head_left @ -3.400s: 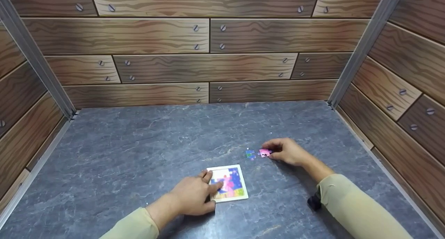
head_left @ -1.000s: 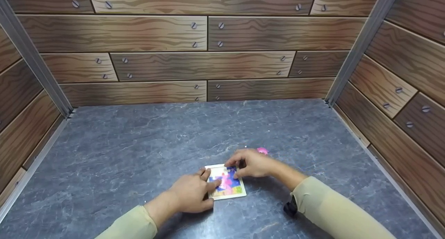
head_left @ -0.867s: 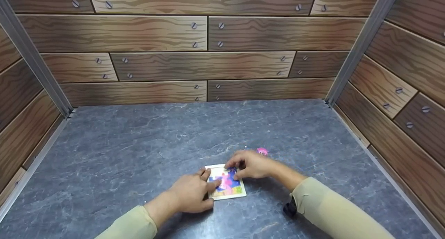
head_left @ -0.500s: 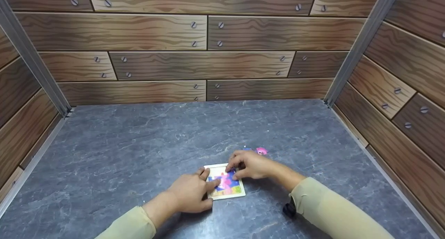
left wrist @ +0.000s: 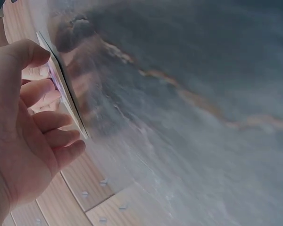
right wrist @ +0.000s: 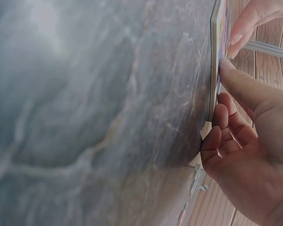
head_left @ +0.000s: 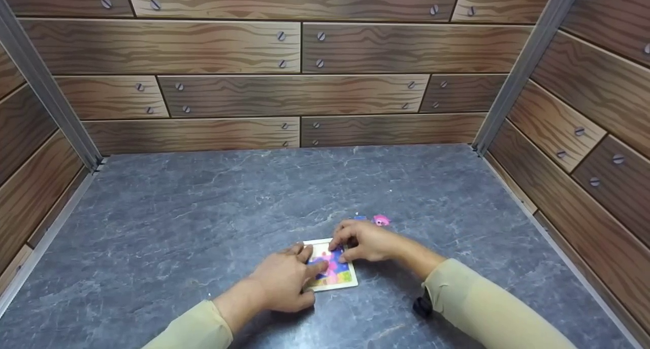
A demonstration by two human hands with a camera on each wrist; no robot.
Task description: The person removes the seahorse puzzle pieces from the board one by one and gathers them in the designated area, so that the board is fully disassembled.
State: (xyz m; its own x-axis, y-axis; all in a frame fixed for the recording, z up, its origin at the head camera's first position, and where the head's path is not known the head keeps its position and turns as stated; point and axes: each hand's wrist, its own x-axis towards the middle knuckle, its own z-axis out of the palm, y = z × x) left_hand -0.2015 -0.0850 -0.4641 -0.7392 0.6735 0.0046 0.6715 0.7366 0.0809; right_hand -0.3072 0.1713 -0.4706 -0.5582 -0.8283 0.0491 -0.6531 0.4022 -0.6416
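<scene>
A small jigsaw puzzle in a white square frame (head_left: 332, 288) lies on the table, with pink, blue and yellow pieces in it and a whitish patch at its upper left. My left hand (head_left: 284, 283) rests on its left side, index finger stretched over the picture and thumb at the near edge. At the upper right corner is my right hand (head_left: 368, 240), thumb and curled fingertips pinching a blue puzzle piece (head_left: 337, 251) that they partly hide. In the right wrist view, the right thumb (right wrist: 240, 82) touches the puzzle's face.
A pink puzzle piece (head_left: 381, 220) and a blue puzzle piece (head_left: 359, 218), partly hidden by the right hand, lie just beyond it. The grey marbled table (head_left: 228, 196) is enclosed by wood-patterned walls (head_left: 228, 95) with metal corner posts.
From beside the loose pink piece, my right hand has moved left and nearer to the puzzle's upper right corner. Lately it stays there; my left index finger has shifted slightly right.
</scene>
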